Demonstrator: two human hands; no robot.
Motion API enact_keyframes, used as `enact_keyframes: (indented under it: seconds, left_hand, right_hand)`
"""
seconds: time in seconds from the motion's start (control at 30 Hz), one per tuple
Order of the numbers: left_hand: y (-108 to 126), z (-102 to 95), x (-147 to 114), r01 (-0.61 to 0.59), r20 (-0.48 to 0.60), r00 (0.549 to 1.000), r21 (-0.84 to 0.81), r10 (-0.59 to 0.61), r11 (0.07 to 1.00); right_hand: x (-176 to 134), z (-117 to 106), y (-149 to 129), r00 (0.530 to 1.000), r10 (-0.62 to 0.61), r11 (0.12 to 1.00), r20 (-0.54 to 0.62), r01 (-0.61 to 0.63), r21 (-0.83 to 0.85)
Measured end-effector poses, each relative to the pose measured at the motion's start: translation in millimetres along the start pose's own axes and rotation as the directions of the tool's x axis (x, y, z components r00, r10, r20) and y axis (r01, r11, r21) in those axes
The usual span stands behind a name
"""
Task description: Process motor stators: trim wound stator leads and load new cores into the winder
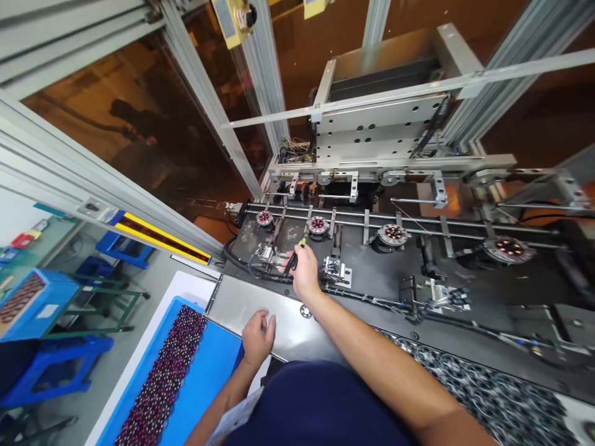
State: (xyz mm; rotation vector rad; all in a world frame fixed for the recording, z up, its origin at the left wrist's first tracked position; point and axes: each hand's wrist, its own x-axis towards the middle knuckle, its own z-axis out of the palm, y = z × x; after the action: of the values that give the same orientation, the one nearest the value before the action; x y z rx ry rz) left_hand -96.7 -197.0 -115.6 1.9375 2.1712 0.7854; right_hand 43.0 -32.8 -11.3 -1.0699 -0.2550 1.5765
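Observation:
My right hand is closed around a slim black and green hand tool, held over the black machine bed. Its green end points up toward a round stator-like part with red and white marks, seated in a fixture. What kind of tool it is, I cannot make out. My left hand rests on the bare metal plate with its fingers curled in, nothing visible in them. A small ring-shaped part lies on that plate, below my right wrist.
More round parts sit in fixtures along the bed, one at left and two at right. A blue tray holds rows of dark, red-dotted parts. Many metallic rings lie at lower right. Aluminium posts frame the machine.

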Motion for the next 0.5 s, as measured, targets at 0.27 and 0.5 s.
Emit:
enact_keyframes:
  seconds: [0.27, 0.5]
  left_hand:
    - [-1, 0.6, 0, 0.009, 0.009, 1.0, 0.005, -0.009, 1.0]
    - [0, 0.6, 0, -0.004, 0.005, 1.0, 0.016, 0.004, 1.0]
  right_hand:
    - [5, -4, 0, 1.0, -0.003, 1.0, -0.03, 0.003, -0.003]
    - [-21, 6, -14, 0.993, 0.011, 1.0, 0.115, -0.009, -0.02]
